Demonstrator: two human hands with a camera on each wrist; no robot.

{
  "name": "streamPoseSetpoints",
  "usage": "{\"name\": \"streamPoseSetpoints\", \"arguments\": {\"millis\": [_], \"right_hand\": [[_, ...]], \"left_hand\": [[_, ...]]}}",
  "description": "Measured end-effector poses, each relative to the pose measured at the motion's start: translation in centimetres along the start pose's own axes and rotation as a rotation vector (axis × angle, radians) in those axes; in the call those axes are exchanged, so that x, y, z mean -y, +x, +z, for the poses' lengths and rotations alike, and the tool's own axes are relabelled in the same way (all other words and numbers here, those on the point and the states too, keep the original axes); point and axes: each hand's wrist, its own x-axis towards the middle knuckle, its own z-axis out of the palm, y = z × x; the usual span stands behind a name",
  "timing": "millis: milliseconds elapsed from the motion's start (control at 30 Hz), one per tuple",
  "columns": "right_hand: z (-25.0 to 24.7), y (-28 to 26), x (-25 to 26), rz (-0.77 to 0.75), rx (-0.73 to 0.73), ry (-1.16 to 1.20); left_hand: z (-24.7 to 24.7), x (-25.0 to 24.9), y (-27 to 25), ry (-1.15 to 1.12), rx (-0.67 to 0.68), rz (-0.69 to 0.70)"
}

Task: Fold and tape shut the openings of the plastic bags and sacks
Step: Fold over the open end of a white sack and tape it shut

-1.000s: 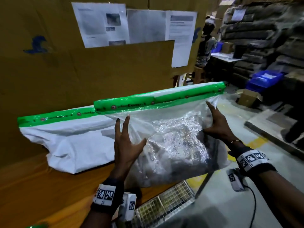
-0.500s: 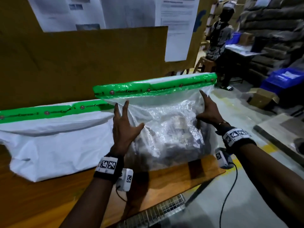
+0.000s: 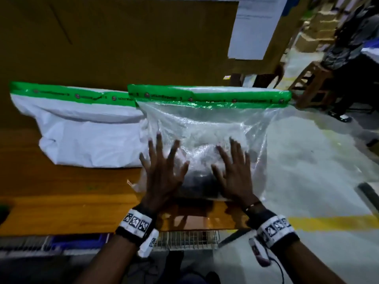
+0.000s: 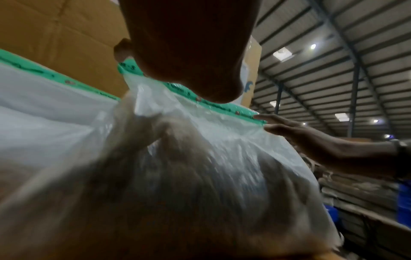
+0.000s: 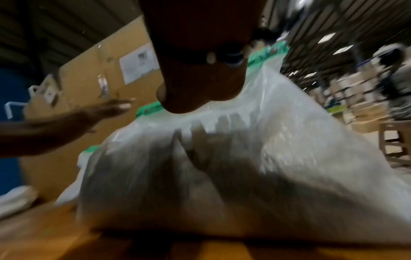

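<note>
A clear plastic bag [image 3: 207, 128] with dark contents stands on the wooden table [image 3: 67, 203], its folded top sealed by green tape [image 3: 209, 97]. My left hand [image 3: 162, 169] lies flat on the bag's front with fingers spread. Beside it my right hand [image 3: 233, 171] presses the same face, fingers straight. A white sack [image 3: 86, 138], also closed with green tape, leans against the cardboard wall to the left. In the left wrist view the clear plastic bag [image 4: 200, 176] fills the frame, with my right hand [image 4: 289, 130] at its edge. The right wrist view is blurred.
A tall cardboard wall [image 3: 123, 42] with a pinned paper sheet [image 3: 254, 27] stands behind the bags. A wire basket [image 3: 184, 239] hangs under the table's front edge. To the right are the concrete floor with a yellow line [image 3: 332, 222], a wooden stool [image 3: 313, 85] and a person [image 3: 352, 37].
Both hands came down from the bag's upper sides onto its front face and moved closer together. The bag now stands on the table beside the white sack.
</note>
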Motion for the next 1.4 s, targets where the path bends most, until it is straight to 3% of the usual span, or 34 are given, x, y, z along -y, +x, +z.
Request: {"name": "streamPoseSetpoints", "arguments": {"millis": [100,200,333,400,467,633,867,1033,1167,1400], "right_hand": [[2.5,-1.0,-1.5,-0.039,0.173,-0.02],[2.7,-0.4,-1.5,-0.023,0.207,0.006],[1.7,-1.1,1.9,-0.126,0.08,0.204],[1.6,-2.1,4.9,-0.184,0.121,0.325],[2.3,-2.9,8.5,-0.22,0.18,0.383],[5.4,-3.3,20.4,-0.296,0.238,0.521],[13.8,-5.1,41.0,-0.428,0.476,0.724],[19.2,-4.8,54.7,-0.558,0.531,0.794],[23.7,-3.6,64.3,-0.654,0.523,0.84],[34.2,0.7,79.5,-0.603,0.544,0.888]], "left_hand": [[2.7,0.0,-2.2,0.074,0.173,0.009],[1.7,0.5,-1.9,0.016,0.214,-0.04],[-3.4,1.5,-4.1,-0.117,0.044,-0.088],[-5.4,3.6,-7.1,-0.174,-0.071,-0.12],[-7.1,6.6,-10.1,-0.259,-0.164,-0.278],[-13.4,15.3,-16.2,-0.395,-0.38,-0.522],[-24.3,30.7,-25.2,-0.272,-0.507,-0.609],[-31.0,40.5,-29.9,-0.194,-0.606,-0.702],[-35.2,47.8,-31.4,-0.208,-0.624,-0.745],[-40.7,64.2,-30.5,-0.144,-0.55,-0.739]]}}
